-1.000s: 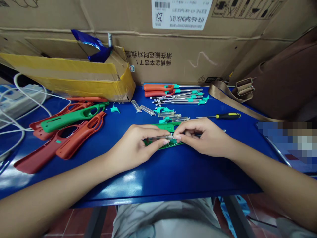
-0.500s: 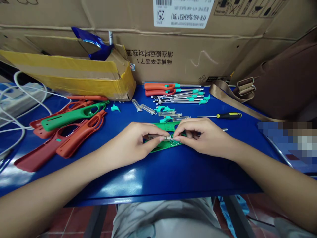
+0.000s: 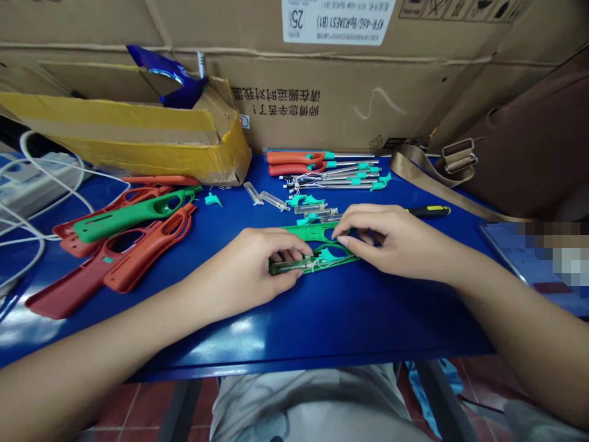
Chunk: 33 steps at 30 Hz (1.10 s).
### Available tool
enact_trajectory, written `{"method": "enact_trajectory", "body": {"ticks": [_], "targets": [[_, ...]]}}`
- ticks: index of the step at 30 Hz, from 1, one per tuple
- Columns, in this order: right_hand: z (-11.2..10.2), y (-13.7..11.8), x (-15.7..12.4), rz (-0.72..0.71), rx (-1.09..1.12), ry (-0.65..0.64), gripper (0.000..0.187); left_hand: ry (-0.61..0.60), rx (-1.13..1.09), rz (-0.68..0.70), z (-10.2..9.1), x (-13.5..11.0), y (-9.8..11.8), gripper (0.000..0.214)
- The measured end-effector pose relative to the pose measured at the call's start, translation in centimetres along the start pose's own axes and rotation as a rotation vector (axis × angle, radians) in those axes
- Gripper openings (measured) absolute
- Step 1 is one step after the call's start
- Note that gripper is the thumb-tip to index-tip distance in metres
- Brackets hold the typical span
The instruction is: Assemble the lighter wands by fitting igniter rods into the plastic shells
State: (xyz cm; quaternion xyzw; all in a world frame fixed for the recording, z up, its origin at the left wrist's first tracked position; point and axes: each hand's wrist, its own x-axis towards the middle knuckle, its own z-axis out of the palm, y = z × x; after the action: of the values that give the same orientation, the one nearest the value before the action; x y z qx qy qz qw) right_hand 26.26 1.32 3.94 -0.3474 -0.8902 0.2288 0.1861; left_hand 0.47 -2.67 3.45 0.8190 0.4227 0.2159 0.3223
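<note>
My left hand is closed with thumb and fingers round a clear fuel tank, which lies along a green lighter shell half. A teal trigger and a thin white wire sit in that shell, right of the tank. My right hand hovers over the shell's right part, thumb and index fingertip close together; what lies between them, if anything, cannot be made out. Just behind is a second green shell half, partly hidden by my hands.
Red shell halves and a green one lie left, near white cables. Behind are loose tanks, metal lighter rods, two assembled lighters and a yellow-taped box. A screwdriver and a phone are right.
My hands have moved apart: the right one shifted right and up, off the tank's nozzle. The left has lowered the tank along the green shell, and the teal trigger now shows.
</note>
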Motion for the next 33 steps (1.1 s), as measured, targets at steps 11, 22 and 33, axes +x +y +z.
{"method": "enact_trajectory", "body": {"ticks": [11,22,33], "targets": [[0.33,-0.12,-0.05,-0.044,-0.057,-0.005,0.012,0.018,0.073,0.033,-0.31,0.01,-0.3,0.015],[0.23,-0.56,-0.09,0.006,-0.065,-0.211,0.015,-0.032,0.128,-0.011,-0.68,0.16,-0.52,0.014],[0.28,-0.49,-0.08,-0.008,-0.12,-0.266,0.014,0.001,0.057,0.04,-0.22,0.19,-0.51,0.017]]}}
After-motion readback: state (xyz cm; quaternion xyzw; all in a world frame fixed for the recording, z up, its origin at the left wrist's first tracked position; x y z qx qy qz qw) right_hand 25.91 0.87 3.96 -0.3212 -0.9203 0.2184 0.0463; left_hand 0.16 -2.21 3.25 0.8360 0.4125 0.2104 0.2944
